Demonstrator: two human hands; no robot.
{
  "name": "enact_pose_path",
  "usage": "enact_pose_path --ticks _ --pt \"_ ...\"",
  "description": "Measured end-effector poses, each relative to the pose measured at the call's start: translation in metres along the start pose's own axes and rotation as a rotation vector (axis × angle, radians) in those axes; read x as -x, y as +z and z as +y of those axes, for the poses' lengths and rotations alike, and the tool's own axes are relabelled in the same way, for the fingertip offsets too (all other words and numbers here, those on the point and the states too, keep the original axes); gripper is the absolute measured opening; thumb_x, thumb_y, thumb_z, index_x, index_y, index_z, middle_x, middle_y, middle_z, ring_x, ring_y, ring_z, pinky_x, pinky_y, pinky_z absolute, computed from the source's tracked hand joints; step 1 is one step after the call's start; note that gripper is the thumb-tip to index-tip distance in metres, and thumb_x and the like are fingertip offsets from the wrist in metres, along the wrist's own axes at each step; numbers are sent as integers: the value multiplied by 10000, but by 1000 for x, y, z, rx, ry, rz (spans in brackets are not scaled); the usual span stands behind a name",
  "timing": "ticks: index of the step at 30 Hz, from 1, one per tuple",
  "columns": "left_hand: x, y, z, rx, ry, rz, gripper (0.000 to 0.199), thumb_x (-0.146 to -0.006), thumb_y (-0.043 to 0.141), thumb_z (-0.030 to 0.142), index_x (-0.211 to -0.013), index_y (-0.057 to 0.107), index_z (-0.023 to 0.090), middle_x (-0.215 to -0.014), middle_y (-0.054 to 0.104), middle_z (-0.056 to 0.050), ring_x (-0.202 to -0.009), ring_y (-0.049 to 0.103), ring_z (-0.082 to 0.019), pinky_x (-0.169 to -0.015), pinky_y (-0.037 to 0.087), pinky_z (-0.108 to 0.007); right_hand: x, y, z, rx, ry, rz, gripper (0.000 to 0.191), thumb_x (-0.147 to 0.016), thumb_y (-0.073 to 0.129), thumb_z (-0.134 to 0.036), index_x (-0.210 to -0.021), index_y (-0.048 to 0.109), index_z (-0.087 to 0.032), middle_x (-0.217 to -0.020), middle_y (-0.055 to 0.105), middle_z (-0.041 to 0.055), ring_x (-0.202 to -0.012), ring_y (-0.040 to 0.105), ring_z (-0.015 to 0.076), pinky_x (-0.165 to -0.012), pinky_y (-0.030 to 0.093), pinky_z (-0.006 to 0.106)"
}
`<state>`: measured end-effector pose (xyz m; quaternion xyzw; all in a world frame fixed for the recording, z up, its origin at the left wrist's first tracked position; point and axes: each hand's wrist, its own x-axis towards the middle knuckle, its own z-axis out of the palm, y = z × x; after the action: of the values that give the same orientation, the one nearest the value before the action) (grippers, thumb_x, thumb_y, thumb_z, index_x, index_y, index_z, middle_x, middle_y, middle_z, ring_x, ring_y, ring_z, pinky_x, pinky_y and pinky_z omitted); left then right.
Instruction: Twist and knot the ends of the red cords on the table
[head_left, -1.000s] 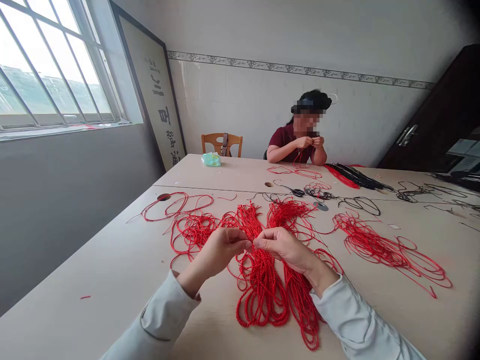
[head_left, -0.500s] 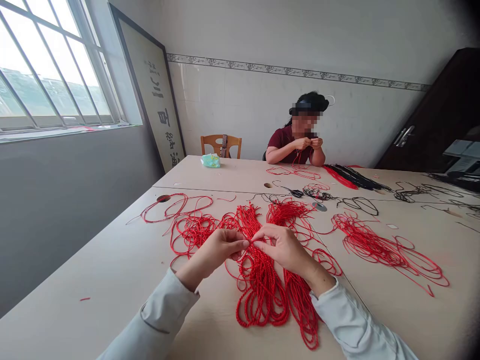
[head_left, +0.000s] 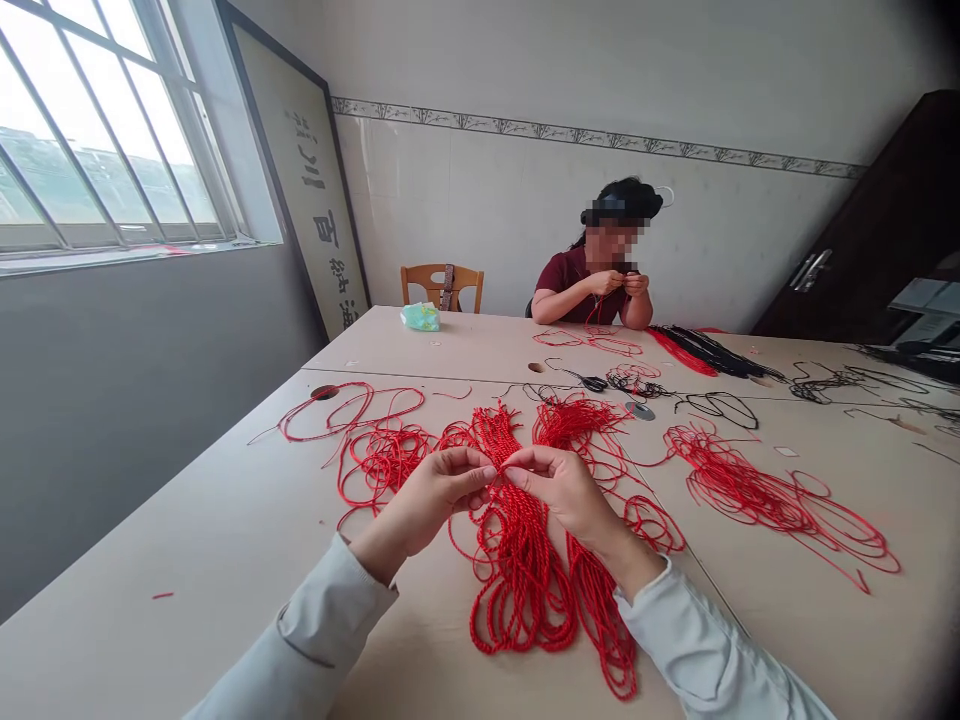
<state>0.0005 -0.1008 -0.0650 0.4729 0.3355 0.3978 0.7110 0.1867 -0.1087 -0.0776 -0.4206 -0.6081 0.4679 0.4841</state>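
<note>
My left hand (head_left: 450, 485) and my right hand (head_left: 551, 485) meet fingertip to fingertip, both pinching a thin red cord whose held part is mostly hidden by the fingers. Beneath them lies a thick bundle of twisted red cords (head_left: 525, 560), looped at its near end. To its right is a second bundle of red cords (head_left: 604, 610), partly covered by my right hand and wrist. Loose tangled red cord (head_left: 386, 460) spreads out left of my left hand.
Another red cord pile (head_left: 765, 490) lies right on the table (head_left: 247, 560). Black scissors (head_left: 594, 384) and black cords (head_left: 720, 408) are farther back. Across the table sits a person (head_left: 562, 285) handling red cord, near a green packet (head_left: 421, 317) and a wooden chair (head_left: 427, 275).
The fingers of my right hand have shifted slightly at the pinch, and both hands remain together over the bundle. The view has tilted a little.
</note>
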Motion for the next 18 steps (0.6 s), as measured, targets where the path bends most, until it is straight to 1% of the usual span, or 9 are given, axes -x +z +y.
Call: enact_pose_path --ticks 3,6,8,10,12,14,16,18 --pt "0 1 -1 -9 1 -18 307 -641 839 328 -772 638 137 -654 553 35 -563 460 -59 -542 344 -207 0 1 2 -53 -1 -4 207 -730 744 -380 -832 729 -200 -759 700 14 -738 614 162 -704 483 288" --pt "0 1 -1 -25 14 -23 302 -670 823 330 -794 628 136 -678 562 29 -575 469 -57 -560 357 -209 0 3 2 -125 15 -16 183 -724 754 -361 -823 732 -209 -711 675 -7 -704 599 149 -695 466 277" --pt "1 0 -2 -32 20 -30 290 -689 810 327 -801 620 140 -696 577 24 -592 492 -63 -581 375 -215 1 5 0 -169 40 1 175 -707 768 -350 -803 735 -208 -674 648 -22 -663 577 138 -679 455 274" --pt "1 0 -3 -33 23 -44 277 -704 800 323 -804 613 145 -706 586 23 -601 509 -67 -594 388 -219 1 8 -3 -194 77 37 184 -680 783 -356 -770 735 -203 -584 583 -41 -618 544 135 -644 443 275" --pt "1 1 -4 -32 29 -53 272 -713 794 323 -808 609 149 -711 589 27 -600 514 -66 -602 399 -222 2 10 -6 -199 110 67 205 -650 796 -372 -736 734 -197 -489 484 -61 -583 510 138 -606 425 276" --pt "1 1 -4 -42 37 -51 274 -713 793 330 -810 609 151 -703 588 32 -597 514 -67 -608 409 -225 2 11 -8 -204 125 79 224 -625 806 -381 -717 733 -191 -443 409 -73 -565 487 139 -584 408 273" --pt "1 2 -4 -56 47 -42 283 -709 794 341 -810 613 150 -691 590 31 -601 521 -72 -608 416 -225 3 11 -10 -208 125 82 232 -618 808 -382 -717 732 -187 -443 401 -75 -554 471 131 -571 396 267" --pt "0 3 -3 -83 73 -12 297 -703 794 360 -810 619 145 -670 592 28 -590 522 -77 -583 407 -219 3 9 -10 -194 115 80 229 -642 793 -380 -742 736 -181 -465 433 -68 -550 462 123 -565 391 260"
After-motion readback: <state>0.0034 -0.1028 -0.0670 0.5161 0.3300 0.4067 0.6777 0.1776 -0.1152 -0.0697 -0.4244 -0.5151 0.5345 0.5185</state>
